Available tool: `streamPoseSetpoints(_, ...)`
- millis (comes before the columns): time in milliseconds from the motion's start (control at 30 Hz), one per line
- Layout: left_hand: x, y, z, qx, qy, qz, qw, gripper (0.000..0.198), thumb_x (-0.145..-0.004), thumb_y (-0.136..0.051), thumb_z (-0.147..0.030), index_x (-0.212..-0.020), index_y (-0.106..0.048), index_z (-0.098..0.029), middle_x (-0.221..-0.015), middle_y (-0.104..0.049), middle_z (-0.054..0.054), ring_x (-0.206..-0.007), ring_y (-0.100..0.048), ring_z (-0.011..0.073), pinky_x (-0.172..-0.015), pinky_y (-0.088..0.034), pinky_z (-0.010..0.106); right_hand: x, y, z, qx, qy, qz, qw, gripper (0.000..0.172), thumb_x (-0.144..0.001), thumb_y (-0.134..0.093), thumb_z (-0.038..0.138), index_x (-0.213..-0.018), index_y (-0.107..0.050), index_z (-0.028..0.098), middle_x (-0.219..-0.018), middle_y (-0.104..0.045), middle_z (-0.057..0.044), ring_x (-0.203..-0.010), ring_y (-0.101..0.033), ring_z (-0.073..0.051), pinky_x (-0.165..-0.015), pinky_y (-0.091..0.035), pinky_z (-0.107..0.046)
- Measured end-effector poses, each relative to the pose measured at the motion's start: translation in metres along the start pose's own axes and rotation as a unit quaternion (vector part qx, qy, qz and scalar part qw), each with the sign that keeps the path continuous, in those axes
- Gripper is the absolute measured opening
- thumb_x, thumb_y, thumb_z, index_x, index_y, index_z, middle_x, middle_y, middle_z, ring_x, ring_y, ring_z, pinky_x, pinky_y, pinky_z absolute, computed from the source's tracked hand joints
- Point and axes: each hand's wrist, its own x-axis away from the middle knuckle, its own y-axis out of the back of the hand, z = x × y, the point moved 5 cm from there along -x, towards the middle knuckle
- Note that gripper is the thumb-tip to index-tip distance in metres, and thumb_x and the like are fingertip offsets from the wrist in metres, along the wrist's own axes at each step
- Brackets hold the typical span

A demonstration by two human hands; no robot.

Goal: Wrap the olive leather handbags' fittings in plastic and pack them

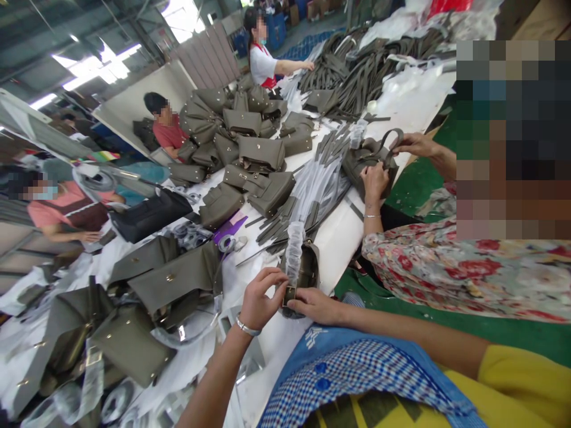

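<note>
My left hand [259, 300] and my right hand [312, 304] meet at the near edge of a long white table [343, 232]. Both close on an olive-green bag strap [303, 270] with a small metal buckle between my fingertips. A clear bubble-wrap sleeve [293, 252] covers part of the strap and stands up from it. My left fingers pinch at the buckle, and my right fingers lie curled on the strap's lower end. A silver bangle sits on my left wrist.
Olive-green handbags [250, 151] lie piled on the table, more [147, 297] near my left. Wrapped straps [312, 184] lie mid-table. A person in a floral top at my right handles a bag [370, 160]. Other workers sit across.
</note>
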Motion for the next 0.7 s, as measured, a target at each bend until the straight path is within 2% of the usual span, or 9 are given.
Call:
streamPoseSetpoints(133, 0.001, 0.0, -0.008, -0.036, -0.004, -0.003, 0.999, 0.01, -0.086, -0.056, -0.022, -0.088, -0.066, -0.019, -0.095, -0.063, 0.007, -0.087, -0.061, 0.0163, -0.077, -0.053, 0.029, -0.005, 0.0, 0.002, -0.001, -0.002, 0.011, 1.0, 0.032, -0.089, -0.05, 0.043, -0.083, -0.062, 0.013, -0.071, -0.055, 0.001, -0.067, -0.049, -0.012, -0.062, -0.04, -0.023)
streamPoseSetpoints(267, -0.001, 0.0, -0.01, -0.101, -0.024, 0.001, 0.995, 0.01, -0.086, -0.056, -0.024, -0.089, -0.065, -0.02, -0.097, -0.064, 0.007, -0.094, -0.061, 0.0182, -0.083, -0.052, 0.031, -0.009, -0.001, 0.001, 0.011, -0.005, 0.011, 1.0, 0.035, -0.091, -0.048, 0.045, -0.084, -0.062, 0.013, -0.07, -0.055, 0.002, -0.067, -0.049, -0.012, -0.062, -0.039, -0.023)
streamPoseSetpoints(400, 0.001, 0.0, -0.006, -0.137, -0.09, 0.024, 0.986, 0.014, -0.089, -0.052, -0.019, -0.097, -0.064, -0.019, -0.1, -0.064, 0.008, -0.093, -0.061, 0.0165, -0.081, -0.052, 0.028, -0.01, 0.0, 0.0, 0.003, -0.017, -0.003, 1.0, 0.038, -0.091, -0.045, 0.046, -0.086, -0.062, 0.013, -0.074, -0.058, 0.0, -0.07, -0.051, -0.013, -0.065, -0.041, -0.025)
streamPoseSetpoints(500, 0.009, 0.002, -0.002, -0.187, -0.145, 0.036, 0.971, 0.019, -0.089, -0.052, -0.015, -0.104, -0.062, -0.018, -0.1, -0.065, 0.008, -0.091, -0.062, 0.0164, -0.077, -0.053, 0.026, -0.01, 0.001, 0.002, -0.049, -0.024, -0.005, 0.999, 0.04, -0.09, -0.045, 0.049, -0.088, -0.064, 0.014, -0.078, -0.061, -0.001, -0.072, -0.054, -0.014, -0.068, -0.044, -0.025)
streamPoseSetpoints(600, 0.019, 0.003, 0.003, -0.239, -0.161, 0.019, 0.957, 0.025, -0.088, -0.051, -0.012, -0.11, -0.061, -0.018, -0.1, -0.066, 0.009, -0.091, -0.063, 0.017, -0.076, -0.054, 0.027, -0.011, 0.005, 0.002, -0.12, -0.043, -0.023, 0.992, 0.046, -0.089, -0.045, 0.054, -0.088, -0.064, 0.012, -0.08, -0.064, -0.003, -0.073, -0.057, -0.014, -0.07, -0.046, -0.027)
streamPoseSetpoints(700, 0.027, 0.002, 0.007, -0.254, -0.14, -0.016, 0.957, 0.024, -0.088, -0.052, -0.014, -0.11, -0.062, -0.019, -0.099, -0.067, 0.008, -0.088, -0.065, 0.0161, -0.076, -0.054, 0.025, -0.011, 0.007, -0.002, -0.152, -0.059, -0.028, 0.986, 0.05, -0.088, -0.044, 0.058, -0.087, -0.064, 0.012, -0.08, -0.064, -0.004, -0.072, -0.057, -0.014, -0.069, -0.047, -0.027)
